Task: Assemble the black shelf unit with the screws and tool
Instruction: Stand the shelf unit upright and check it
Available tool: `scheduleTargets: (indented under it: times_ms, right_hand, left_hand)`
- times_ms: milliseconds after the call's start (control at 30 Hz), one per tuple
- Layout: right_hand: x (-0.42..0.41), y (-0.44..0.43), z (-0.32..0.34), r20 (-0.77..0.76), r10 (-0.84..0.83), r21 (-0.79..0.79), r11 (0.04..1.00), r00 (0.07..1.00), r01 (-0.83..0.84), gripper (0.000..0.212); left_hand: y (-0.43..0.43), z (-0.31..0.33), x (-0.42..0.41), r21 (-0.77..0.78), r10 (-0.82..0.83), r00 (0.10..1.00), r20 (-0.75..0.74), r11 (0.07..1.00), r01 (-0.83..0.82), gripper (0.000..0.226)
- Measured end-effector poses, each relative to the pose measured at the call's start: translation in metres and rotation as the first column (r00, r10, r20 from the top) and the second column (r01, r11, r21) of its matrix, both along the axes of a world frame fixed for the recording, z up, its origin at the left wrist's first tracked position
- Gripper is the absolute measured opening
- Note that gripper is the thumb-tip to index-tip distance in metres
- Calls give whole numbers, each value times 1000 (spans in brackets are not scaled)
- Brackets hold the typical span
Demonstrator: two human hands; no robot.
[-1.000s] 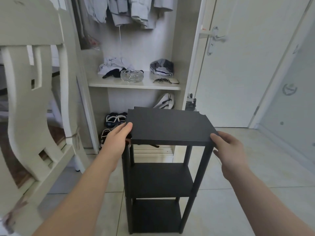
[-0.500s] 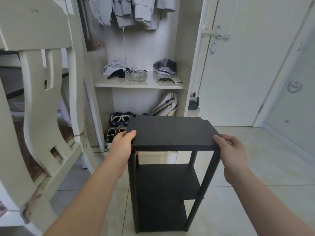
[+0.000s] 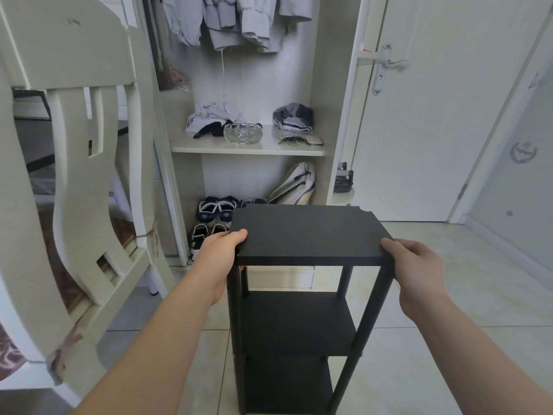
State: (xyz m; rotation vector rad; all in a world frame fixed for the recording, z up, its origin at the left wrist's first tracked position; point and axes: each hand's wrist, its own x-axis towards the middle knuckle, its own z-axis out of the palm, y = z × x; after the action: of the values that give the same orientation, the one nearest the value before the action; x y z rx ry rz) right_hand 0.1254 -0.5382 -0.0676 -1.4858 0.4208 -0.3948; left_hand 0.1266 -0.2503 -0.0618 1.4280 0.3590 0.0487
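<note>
Two hands carry all the risk here. The left hand grips the left edge of the top panel, thumb laid over the surface and its other fingers hidden underneath. The right hand curls its fingers, held close together, round the panel's near right corner. With the only hold on that one board, a lift or shove would, I judge, load the joints where it meets the posts. Any loose fastening there could let the tall, narrow frame rack or the board pull free. It could also tip toward the white chair at the left of the frame or into the open wardrobe in the upper centre. The tiled floor at lower right looks smooth, so sliding is possible too. No screws or tool show, so tightness cannot be judged. The black shelf unit stands upright in the lower centre of the frame, before the wardrobe, its feet cut off by the bottom edge. It is matte black, with three flat panels on slim round posts and a notch at the top's far right corner. It looks square and complete.
</note>
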Motion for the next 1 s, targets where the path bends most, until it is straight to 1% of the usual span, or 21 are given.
scheduleTargets:
  times_ms: [100, 267, 400, 500, 700, 1000]
  right_hand:
    - [2, -2, 1, -23, 11, -5, 1000, 1000, -11, 11]
    - [4, -5, 3, -34, 20, 37, 999, 999, -19, 18]
    - [4, -7, 3, -47, 16, 57, 998, 999, -13, 21]
    - [4, -8, 3, -60, 17, 62, 998, 998, -14, 21]
    - [5, -9, 2, -76, 9, 23, 1000, 997, -7, 22]
    - [8, -8, 0, -67, -12, -43, 999, 998, 9, 22]
  left_hand:
    - [1, 1, 1, -16, 4, 1000, -22, 1000, -4, 20]
    - [-1, 3, 0, -58, 54, 998, -22, 997, -55, 20]
    - [-1, 5, -4, -125, 38, 999, -11, 991, -39, 16]
    - [-1, 5, -6, -128, 29, 999, -25, 991, -32, 13]
    - [0, 1, -3, -95, 32, 995, -97, 995, -42, 16]
    - [2, -2, 2, -113, 46, 995, -91, 992, -56, 16]
